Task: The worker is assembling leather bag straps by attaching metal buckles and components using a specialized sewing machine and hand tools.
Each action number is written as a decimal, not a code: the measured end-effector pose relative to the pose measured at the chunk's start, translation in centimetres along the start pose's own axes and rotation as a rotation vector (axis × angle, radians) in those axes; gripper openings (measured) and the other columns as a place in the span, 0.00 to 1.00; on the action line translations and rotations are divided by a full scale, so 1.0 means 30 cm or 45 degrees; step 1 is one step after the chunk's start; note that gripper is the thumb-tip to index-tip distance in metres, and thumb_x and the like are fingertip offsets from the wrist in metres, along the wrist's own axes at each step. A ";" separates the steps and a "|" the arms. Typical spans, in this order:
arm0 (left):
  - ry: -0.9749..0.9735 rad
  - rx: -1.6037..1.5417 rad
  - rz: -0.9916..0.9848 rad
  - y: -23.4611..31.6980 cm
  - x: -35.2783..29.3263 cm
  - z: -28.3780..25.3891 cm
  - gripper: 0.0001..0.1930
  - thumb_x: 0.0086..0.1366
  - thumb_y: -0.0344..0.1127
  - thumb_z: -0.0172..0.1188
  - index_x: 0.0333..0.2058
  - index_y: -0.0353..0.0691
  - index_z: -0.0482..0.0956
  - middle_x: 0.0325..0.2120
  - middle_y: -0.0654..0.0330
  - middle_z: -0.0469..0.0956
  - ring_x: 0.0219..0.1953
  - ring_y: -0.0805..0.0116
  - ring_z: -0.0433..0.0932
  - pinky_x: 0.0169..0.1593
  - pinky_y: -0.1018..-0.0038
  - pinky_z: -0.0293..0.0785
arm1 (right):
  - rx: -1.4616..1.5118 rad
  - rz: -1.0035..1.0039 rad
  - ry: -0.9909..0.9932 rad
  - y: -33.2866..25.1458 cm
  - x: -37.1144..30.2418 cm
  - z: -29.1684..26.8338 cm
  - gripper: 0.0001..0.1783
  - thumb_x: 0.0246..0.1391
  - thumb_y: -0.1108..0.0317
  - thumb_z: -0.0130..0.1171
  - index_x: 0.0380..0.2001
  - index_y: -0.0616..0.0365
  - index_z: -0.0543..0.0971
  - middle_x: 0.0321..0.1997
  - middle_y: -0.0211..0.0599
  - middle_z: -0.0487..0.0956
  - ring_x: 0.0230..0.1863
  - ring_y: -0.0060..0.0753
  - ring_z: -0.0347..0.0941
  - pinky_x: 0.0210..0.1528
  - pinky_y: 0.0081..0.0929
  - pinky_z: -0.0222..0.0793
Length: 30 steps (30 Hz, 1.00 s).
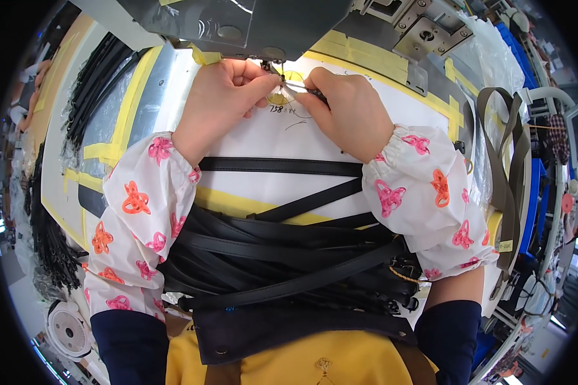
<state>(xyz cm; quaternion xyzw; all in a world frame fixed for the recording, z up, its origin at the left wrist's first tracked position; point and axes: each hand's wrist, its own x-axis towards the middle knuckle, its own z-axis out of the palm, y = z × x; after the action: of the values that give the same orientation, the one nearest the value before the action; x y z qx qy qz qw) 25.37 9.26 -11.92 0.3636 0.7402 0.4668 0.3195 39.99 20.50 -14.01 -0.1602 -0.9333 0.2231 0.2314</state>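
My left hand is at the needle of a grey sewing machine, thumb and forefinger pinched together. Whatever lies between those fingertips is too small to make out. Opposite it, my right hand grips a small pointed metal tool with a silver tip and a dark handle; whether it is tweezers or thread snips I cannot tell. Its tip points left, close under the needle and my left fingertips. Beneath both hands is a white work surface with handwriting and loose thread bits. A black stitched strap crosses it below my wrists.
Many black straps are heaped across my lap and the table's near edge. More black strips lie at the far left. Yellow tape borders the surface. Olive webbing hangs at the right. A white fan stands lower left.
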 end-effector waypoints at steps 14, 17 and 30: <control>-0.140 0.218 0.528 -0.055 -0.018 -0.048 0.10 0.55 0.24 0.52 0.36 0.35 0.79 0.28 0.61 0.76 0.22 0.80 0.68 0.29 0.82 0.67 | 0.337 -0.020 -0.141 -0.026 -0.004 -0.033 0.10 0.47 0.69 0.60 0.28 0.65 0.76 0.18 0.41 0.75 0.18 0.33 0.71 0.23 0.23 0.65; -0.145 0.351 0.639 -0.055 -0.012 -0.033 0.10 0.54 0.23 0.54 0.35 0.36 0.79 0.29 0.60 0.76 0.21 0.77 0.69 0.29 0.81 0.66 | 0.389 -0.050 -0.103 -0.016 -0.006 -0.025 0.10 0.47 0.68 0.60 0.28 0.65 0.76 0.19 0.40 0.76 0.17 0.32 0.70 0.23 0.22 0.65; 0.135 0.886 0.674 -0.087 -0.013 -0.183 0.03 0.51 0.29 0.59 0.25 0.35 0.77 0.24 0.56 0.75 0.25 0.58 0.74 0.29 0.71 0.70 | 0.224 0.170 -0.204 0.052 -0.025 -0.180 0.14 0.47 0.63 0.60 0.29 0.66 0.76 0.18 0.44 0.75 0.17 0.36 0.70 0.23 0.26 0.65</control>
<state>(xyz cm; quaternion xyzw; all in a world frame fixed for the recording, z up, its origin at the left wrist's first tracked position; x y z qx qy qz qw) 20.51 5.64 -12.30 0.6020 0.7501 0.2736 0.0089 43.63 23.37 -10.76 -0.1828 -0.9128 0.3311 0.1540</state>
